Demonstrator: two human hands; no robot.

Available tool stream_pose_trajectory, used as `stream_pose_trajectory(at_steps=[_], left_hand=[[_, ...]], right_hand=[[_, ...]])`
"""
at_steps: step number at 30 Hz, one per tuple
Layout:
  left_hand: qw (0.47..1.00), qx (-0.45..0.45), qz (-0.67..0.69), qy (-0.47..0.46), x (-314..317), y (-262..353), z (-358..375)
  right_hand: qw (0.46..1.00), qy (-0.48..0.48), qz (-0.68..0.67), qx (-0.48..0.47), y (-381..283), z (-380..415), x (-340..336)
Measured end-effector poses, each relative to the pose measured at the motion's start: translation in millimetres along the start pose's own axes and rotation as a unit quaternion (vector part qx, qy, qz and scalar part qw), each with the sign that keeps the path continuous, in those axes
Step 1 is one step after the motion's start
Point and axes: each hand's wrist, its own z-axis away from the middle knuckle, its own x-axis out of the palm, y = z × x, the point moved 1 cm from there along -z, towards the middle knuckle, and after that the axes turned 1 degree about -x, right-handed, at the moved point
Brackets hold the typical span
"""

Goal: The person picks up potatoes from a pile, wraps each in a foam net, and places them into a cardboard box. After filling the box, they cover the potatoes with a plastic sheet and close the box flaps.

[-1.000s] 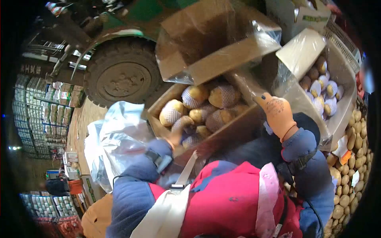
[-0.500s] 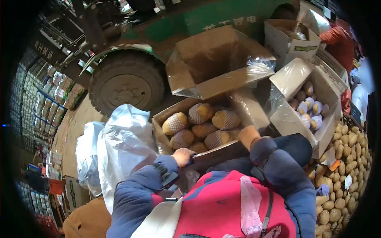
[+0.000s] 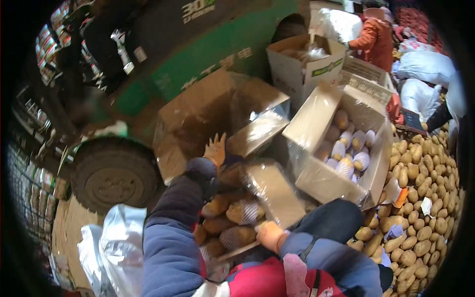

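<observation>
My left hand (image 3: pixel 216 149) is stretched forward with its fingers spread, holding nothing. It is in front of an open cardboard box (image 3: pixel 195 106) lined with clear plastic, above the far side of the nearer cardboard box (image 3: pixel 277 190). Several large potatoes (image 3: pixel 245 212), some in white foam net sleeves, fill that nearer box; my left arm hides part of them. My right hand (image 3: pixel 270 236) is closed on the near right edge of this box, beside a sleeved potato.
A third box (image 3: pixel 316 173) of potatoes stands to the right, with a white carton (image 3: pixel 307 74) behind it. Loose potatoes (image 3: pixel 410 237) are heaped on the right. A green vehicle's wheel (image 3: pixel 116 180) is at left. Silver plastic bags (image 3: pixel 121 247) lie near my left arm. A person (image 3: pixel 373 42) works at the back.
My left hand has left the nearer box's edge and reached forward, opening its fingers. My right hand stays at the box. The view has turned to the right.
</observation>
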Motion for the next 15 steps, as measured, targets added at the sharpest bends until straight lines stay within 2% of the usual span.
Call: stream_pose_trajectory(at_steps=[1,2,4,5,6,9,10,12,14,15], left_hand=[[0.998,-0.034,0.016,-0.06,19,16,-28],[0.998,-0.021,0.018,-0.053,-2,40,-36],[0.983,-0.021,0.019,-0.183,-30,74,-34],[0.988,-0.007,0.024,-0.151,-16,77,-38],[0.982,0.01,-0.068,-0.175,-29,105,-23],[0.992,0.014,-0.112,-0.054,-16,113,-11],[0.99,0.025,-0.136,0.022,-17,110,-9],[0.994,0.03,-0.105,0.013,-34,101,-22],[0.993,0.106,-0.051,0.012,-89,93,-28],[0.993,0.102,0.037,0.05,-86,80,-42]], right_hand=[[1.0,0.015,-0.018,-0.002,0,3,-5],[0.999,0.031,-0.036,0.0,0,5,-8],[0.999,-0.036,-0.01,-0.029,0,6,-16],[0.999,-0.035,-0.014,-0.026,2,11,-20],[0.999,-0.026,-0.004,-0.043,2,14,-24],[0.997,-0.014,-0.018,-0.073,-1,7,-14],[0.997,-0.014,-0.031,-0.067,4,5,-9],[0.995,-0.033,-0.053,-0.075,4,7,-9],[0.992,0.076,-0.011,-0.102,6,16,-13],[0.994,0.04,-0.001,-0.106,9,25,-37]])
